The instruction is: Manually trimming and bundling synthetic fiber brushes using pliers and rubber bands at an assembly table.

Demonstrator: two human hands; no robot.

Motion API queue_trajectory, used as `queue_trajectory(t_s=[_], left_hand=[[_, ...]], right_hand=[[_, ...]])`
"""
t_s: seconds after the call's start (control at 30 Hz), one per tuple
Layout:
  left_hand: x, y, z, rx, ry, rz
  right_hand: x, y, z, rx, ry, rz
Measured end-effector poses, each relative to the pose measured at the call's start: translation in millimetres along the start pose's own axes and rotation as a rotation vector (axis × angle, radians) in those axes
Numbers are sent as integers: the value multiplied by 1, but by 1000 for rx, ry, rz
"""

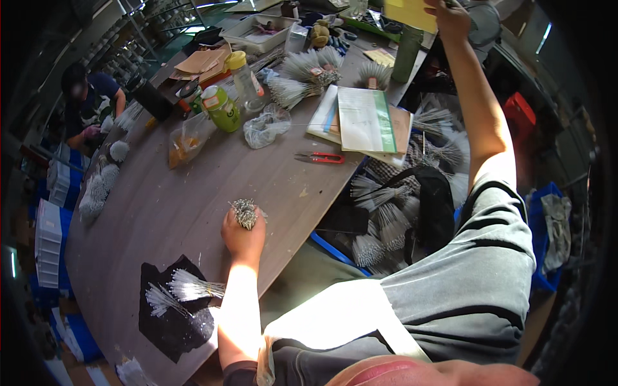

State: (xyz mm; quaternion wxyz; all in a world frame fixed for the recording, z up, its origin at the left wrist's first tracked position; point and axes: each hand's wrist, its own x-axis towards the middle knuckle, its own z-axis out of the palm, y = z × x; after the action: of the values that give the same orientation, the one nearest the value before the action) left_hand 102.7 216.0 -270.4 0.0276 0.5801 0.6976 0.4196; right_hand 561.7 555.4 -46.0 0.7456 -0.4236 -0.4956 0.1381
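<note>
Near the middle of the table, my left hand point(243, 239) is closed round a bundle of thin wire stems point(244, 213), their metallic ends pointing up; what lies below the fist is hidden. My right arm reaches to the far right, where my right hand point(450, 19) grips the edge of a yellow sheet point(411, 14) cut off by the top of the picture. To the left of my left forearm, bundles of thin white-tipped brushes point(190, 287) lie on a black cloth point(168, 338).
Scissors-like red snips point(320, 157) lie near papers point(367, 122) at the table's right edge. Behind stand a green bottle point(221, 109), a yellow-lidded bottle point(246, 80) and brush bundles point(302, 74). A blue bin point(338, 253) holds more bundles. Another person point(90, 96) sits far left.
</note>
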Motion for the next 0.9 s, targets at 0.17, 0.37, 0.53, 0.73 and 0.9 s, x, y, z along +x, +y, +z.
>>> queue_trajectory(t_s=[0.17,0.37,0.53,0.73,0.9], left_hand=[[12,15,3,77,-31,-64],[26,38,22,44,-20,-63],[28,38,34,125,28,-64],[26,35,37,110,44,-9],[25,37,35,64,53,-37]], right_hand=[[36,48,-128,-3,118,213],[29,113,-187,-213,169,487],[28,149,-196,-251,134,496],[62,215,-205,-364,27,337],[94,249,-209,-718,-44,237]])
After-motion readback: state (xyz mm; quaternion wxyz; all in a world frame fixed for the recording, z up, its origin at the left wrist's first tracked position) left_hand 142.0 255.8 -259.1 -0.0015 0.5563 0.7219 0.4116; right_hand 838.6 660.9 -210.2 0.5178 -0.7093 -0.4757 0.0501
